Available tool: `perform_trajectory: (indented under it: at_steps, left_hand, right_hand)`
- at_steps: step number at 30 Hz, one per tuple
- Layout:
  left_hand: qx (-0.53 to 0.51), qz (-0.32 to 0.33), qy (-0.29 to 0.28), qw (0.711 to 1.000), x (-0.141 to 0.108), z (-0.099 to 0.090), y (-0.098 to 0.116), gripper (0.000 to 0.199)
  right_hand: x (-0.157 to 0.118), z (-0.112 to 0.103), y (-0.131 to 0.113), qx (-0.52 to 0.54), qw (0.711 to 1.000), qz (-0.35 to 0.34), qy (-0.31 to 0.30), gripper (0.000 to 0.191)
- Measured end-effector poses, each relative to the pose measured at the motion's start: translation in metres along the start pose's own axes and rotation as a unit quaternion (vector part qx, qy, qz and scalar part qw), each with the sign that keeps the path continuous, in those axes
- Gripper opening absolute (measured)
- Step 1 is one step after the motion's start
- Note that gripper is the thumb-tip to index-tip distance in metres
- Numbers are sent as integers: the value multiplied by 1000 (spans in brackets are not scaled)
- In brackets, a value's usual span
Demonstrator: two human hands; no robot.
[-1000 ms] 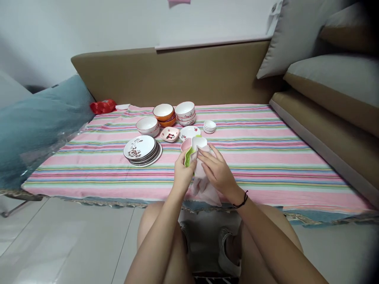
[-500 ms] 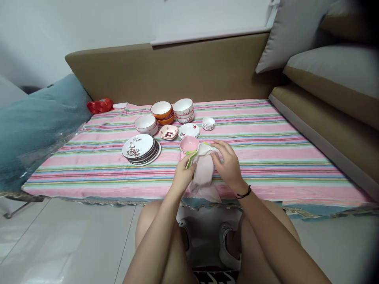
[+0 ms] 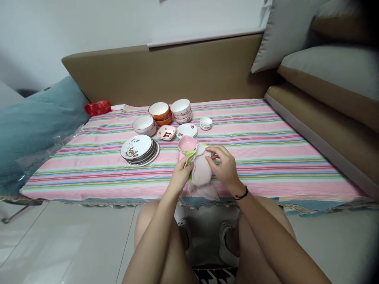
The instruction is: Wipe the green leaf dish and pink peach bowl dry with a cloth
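Observation:
My left hand (image 3: 180, 173) is closed on the left edge of a green-and-white dish (image 3: 190, 158) with a wavy rim. A pale pink cloth (image 3: 201, 172) lies over most of that dish and hangs down in front. At the right side, my right hand (image 3: 223, 165) pinches the cloth against the rim with thumb and fingers. Just beyond the hands sits a pink bowl (image 3: 187, 142). Behind it are flowered white plates (image 3: 187, 130), and small white dishes (image 3: 206, 122) are stacked to their right.
On the striped cloth (image 3: 266, 161) stand a stack of plates (image 3: 136, 147), a square dish (image 3: 166, 132), orange bowls (image 3: 160, 110) and white bowls (image 3: 181, 107). A red bundle (image 3: 98, 107) lies far left. Cushions (image 3: 325, 75) rise at right, and a brown backrest (image 3: 166, 75) closes off the rear.
My right hand's fingers have curled in from a spread pose and now pinch the cloth. The cloth covers more of the dish's inside. The view has shifted slightly.

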State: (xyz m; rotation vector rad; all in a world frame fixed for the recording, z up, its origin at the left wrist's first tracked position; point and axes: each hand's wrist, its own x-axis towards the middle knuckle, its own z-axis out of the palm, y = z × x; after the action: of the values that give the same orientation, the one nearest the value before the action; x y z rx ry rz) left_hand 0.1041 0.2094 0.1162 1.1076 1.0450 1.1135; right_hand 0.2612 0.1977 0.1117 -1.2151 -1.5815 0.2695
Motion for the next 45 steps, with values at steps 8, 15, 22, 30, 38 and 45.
perform_trajectory:
  at_steps: [8, 15, 22, 30, 38, 45]
  left_hand:
    - [-37, -21, 35, 998, 4, 1, -6, 36]
    - [-32, 45, 80, 995, 7, 7, -9, 37]
    - [65, 150, 100, 981, 1, 13, -3, 33]
    - [147, 112, 32, 982, 3, 8, -8, 46]
    - [164, 90, -34, 982, 0, 15, -10, 38]
    - [95, 37, -62, 993, -3, 15, -4, 42]
  right_hand:
    - [0, 0, -1, -38, 999, -31, -4, 33]
    - [-1, 0, -1, -30, 995, 92, 8, 30]
    - [-7, 3, -6, -86, 979, 142, -123, 37]
    - [-2, -3, 9, -41, 987, 123, -99, 31]
    - [0, -8, 17, 68, 978, 193, 35, 35]
    - [2, -8, 20, 165, 969, 175, 49, 36]
